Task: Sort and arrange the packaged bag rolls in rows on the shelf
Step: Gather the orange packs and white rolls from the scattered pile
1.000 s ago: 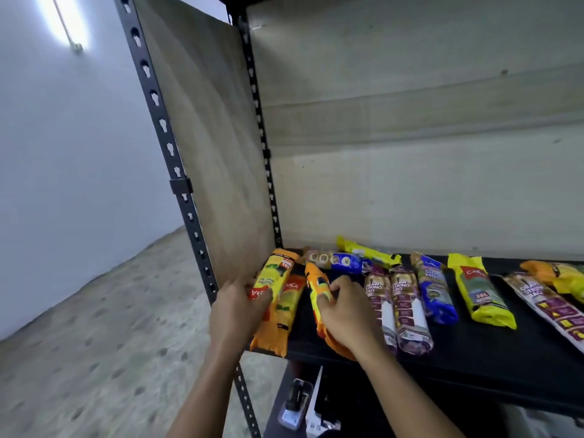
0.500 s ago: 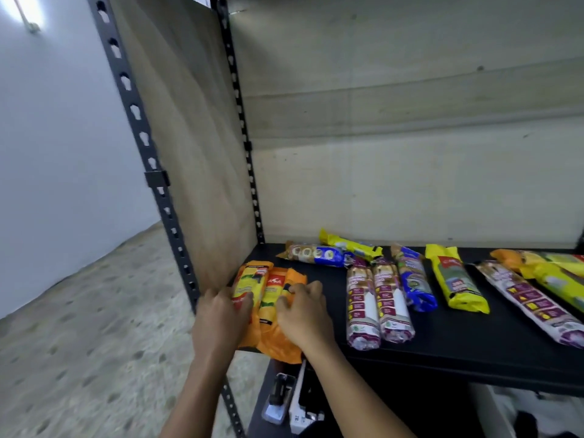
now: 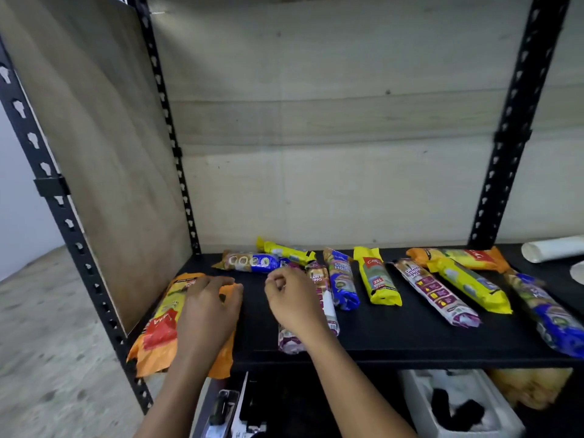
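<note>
Judged from how things lie, the sorting is roughly half done. Farthest left of the yellow 28L pack point(image 3: 377, 278), the orange packs point(image 3: 164, 324) sit squared against the shelf's point(image 3: 395, 336) left end, their near ends hanging over the front edge; the left hand point(image 3: 208, 311) lies flat on them, fingers relaxed, gripping nothing. Behind and left of the yellow 28L pack, a blue-and-brown roll point(image 3: 249, 261) and a thin yellow roll point(image 3: 286, 251) lie crosswise, not yet placed. Nearer it, the right hand point(image 3: 294, 301) hovers over the purple drawstring rolls point(image 3: 319, 289), fingers loosely curled with nothing seen in them. Just left of the yellow 28L pack stands a blue roll point(image 3: 341, 279), in line with it. To its right, a skewed purple roll point(image 3: 436, 292), a slanted yellow roll point(image 3: 467, 286), an orange pack at the back point(image 3: 458, 256) and a far blue roll point(image 3: 550, 314) lie askew and unmatched, so like kinds remain to be gathered
</note>
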